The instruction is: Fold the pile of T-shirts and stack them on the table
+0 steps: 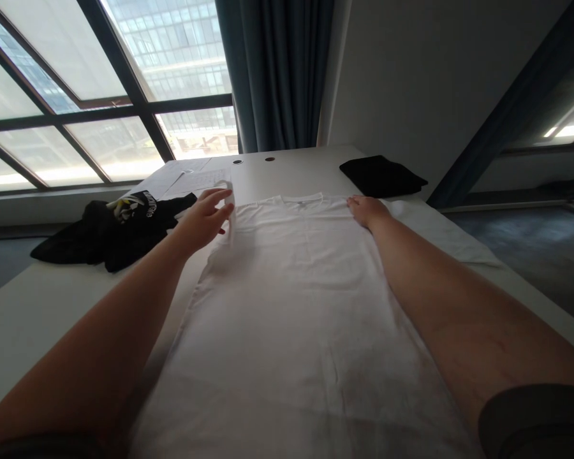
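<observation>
A white T-shirt [287, 306] lies spread on the table, its neckline at the far end and its body stretching toward me. My left hand [205, 220] pinches the left sleeve and holds its fabric raised off the table. At the opposite shoulder my right hand [367, 210] rests flat on the cloth, fingers stretched forward. The right sleeve spreads out past my right forearm, which partly covers it.
Crumpled black printed clothing [117, 226] lies to the left. Papers [191, 180] are at the far left of the white table [306, 169]. A folded black garment [382, 175] sits at the far right. Behind are a dark curtain [280, 76] and windows [172, 57].
</observation>
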The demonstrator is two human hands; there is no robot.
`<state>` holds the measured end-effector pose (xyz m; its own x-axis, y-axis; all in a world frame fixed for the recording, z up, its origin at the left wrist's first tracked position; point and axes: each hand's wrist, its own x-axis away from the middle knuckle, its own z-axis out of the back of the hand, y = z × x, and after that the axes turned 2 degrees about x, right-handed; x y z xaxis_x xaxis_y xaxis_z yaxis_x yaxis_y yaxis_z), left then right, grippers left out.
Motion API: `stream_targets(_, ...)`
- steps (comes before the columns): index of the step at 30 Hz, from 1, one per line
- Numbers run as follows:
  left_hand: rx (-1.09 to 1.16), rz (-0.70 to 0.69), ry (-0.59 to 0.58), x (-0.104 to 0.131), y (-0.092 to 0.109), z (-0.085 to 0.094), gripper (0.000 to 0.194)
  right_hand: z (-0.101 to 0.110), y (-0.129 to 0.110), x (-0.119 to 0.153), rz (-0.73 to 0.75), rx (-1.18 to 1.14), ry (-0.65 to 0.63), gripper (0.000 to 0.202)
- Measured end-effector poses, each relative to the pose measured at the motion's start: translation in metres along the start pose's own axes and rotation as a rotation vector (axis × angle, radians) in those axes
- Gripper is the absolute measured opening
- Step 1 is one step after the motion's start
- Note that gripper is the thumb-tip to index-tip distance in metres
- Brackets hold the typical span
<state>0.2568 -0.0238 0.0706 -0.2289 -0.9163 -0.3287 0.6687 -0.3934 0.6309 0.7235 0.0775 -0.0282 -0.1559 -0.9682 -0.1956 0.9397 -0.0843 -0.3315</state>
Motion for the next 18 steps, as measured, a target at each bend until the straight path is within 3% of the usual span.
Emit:
stream_targets(3, -0.104, -0.051, -0.171, 0.001, -0.012, -0.025, 0.063, -0.001, 0.002, -0.002, 0.000, 0.001, 0.005, 0.056)
stream_targets(8, -0.432, -0.036, -0.349, 0.009, -0.050, -0.059, 0.072, -0.004, 0.008, -0.006, 0.025, -0.006, 0.017, 0.054)
stream_targets(14, -0.639, -0.034, -0.422, 0.011, -0.053, -0.066, 0.071, -0.004, 0.009, -0.006, 0.043, 0.034, 0.003, 0.050)
stream_targets(18, -0.661, -0.028, -0.418, 0.011, -0.052, -0.067, 0.071, -0.001, 0.003, -0.001, 0.157, 0.023, 0.091, 0.049)
